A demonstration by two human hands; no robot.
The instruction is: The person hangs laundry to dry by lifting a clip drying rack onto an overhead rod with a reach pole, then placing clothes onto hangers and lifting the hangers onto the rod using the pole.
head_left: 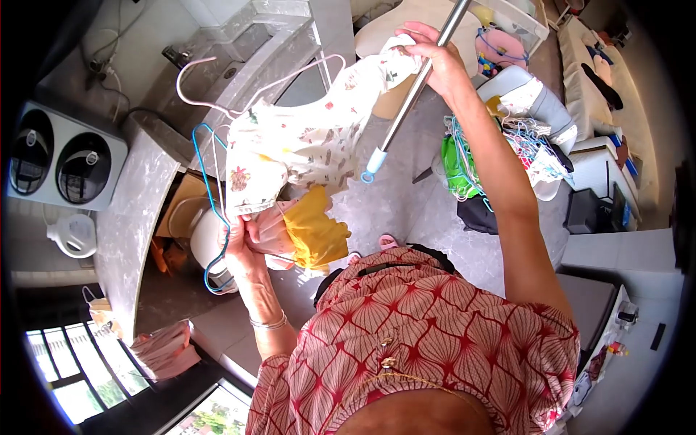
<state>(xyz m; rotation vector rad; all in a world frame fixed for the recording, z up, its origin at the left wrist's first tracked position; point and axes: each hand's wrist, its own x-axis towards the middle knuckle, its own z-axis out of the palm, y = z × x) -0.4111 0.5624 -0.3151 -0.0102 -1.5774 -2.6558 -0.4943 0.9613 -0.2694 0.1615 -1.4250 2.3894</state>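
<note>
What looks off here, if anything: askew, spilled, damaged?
The white printed cloth garment looks askew: part of the pale pink hanger sticks out bare beside it. Thin multicoloured hangers also lie in a messy pile, picture right. No spill or damage that I can make out.

Grey tiled floor (pixel 413 206) fills the middle of the frame. On it, centre: 2 pink slippers (pixel 388 241), both worn. Right of centre: black bag (pixel 477 216) lies slumped on the tiles, below a heap of coloured hangers (pixel 518 141) whose own support is hidden. Upper right: grey-blue chair (pixel 544 109), white cloth (pixel 520 96) draped over it. Far upper right: pale sofa (pixel 573 54), with 1 long dark garment (pixel 602 87) lying along it. Left: mottled grey counter (pixel 129 225), a bare slab where visible.
</note>
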